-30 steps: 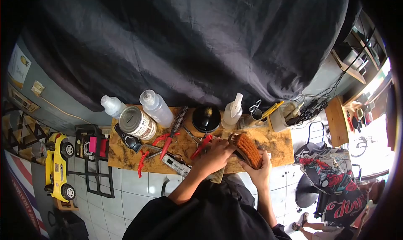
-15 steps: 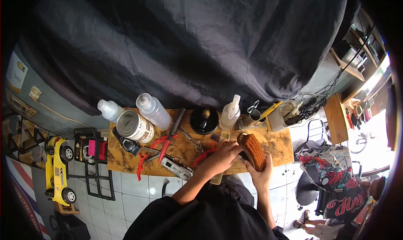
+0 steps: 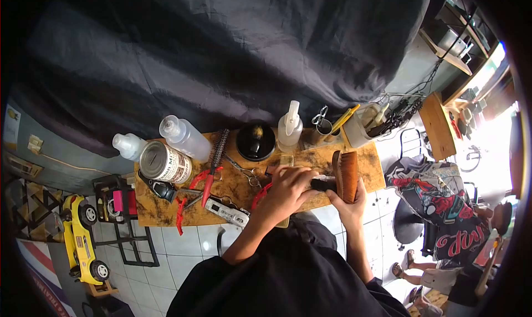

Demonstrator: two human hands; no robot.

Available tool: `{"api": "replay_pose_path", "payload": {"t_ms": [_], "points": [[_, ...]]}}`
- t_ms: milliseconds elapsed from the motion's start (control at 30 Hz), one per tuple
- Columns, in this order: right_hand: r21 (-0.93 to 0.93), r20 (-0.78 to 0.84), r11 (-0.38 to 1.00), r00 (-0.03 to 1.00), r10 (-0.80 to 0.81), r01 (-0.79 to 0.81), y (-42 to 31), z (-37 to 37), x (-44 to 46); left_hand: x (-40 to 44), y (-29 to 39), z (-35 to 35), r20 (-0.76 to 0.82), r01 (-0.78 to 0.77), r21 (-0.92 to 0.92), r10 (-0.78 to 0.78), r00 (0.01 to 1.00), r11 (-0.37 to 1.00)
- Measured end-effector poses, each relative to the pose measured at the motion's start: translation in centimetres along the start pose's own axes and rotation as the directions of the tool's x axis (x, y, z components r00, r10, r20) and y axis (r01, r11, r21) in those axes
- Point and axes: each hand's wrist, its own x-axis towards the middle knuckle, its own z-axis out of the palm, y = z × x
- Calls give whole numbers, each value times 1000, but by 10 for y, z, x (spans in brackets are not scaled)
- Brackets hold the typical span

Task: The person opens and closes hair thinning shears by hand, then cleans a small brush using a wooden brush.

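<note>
My right hand (image 3: 351, 210) is wrapped round a wooden brush (image 3: 347, 177) with dense brown bristles, held upright over the table's front right. My left hand (image 3: 289, 190) grips a small black brush (image 3: 322, 184), pale along its upper edge; its end reaches close to the wooden brush's side, and I cannot tell whether they touch. Beneath and beside my left hand are a red clip (image 3: 261, 196) and a pale comb (image 3: 283, 223), both partly hidden. Scissors (image 3: 252, 178) lie just left of that hand.
On the wooden table (image 3: 152, 209) stand a can (image 3: 166, 163), spray bottles (image 3: 290, 131), a black bowl (image 3: 255, 141) and a tool bin (image 3: 363, 131). A red-handled round brush (image 3: 209, 185) and a hair clipper (image 3: 227, 212) lie left. People sit or stand at right.
The wooden brush has turned from tilted to nearly upright, its bristles now facing right. My left hand has shifted slightly left and up, and the small black brush shows more clearly. The view has shifted.
</note>
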Motion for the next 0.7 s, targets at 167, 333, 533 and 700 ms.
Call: {"api": "replay_pose_path", "payload": {"t_ms": [167,333,533,700], "points": [[32,89,999,996,9,-12,-8,-2,0,-14,4,-26,-96,100,130,-88,991,986],[47,224,999,975,-12,2,-19,-5,-1,-37,-6,-60,12,258,95,-260,965,961],[36,120,998,992,44,-49,-22,0,-23,-57,-9,-62,316,382,-924,-512,799,27],[34,-150,996,985,83,-79,-16,7,-53,-71,4,-17,254,195,-967,-559,789,-164]]}}
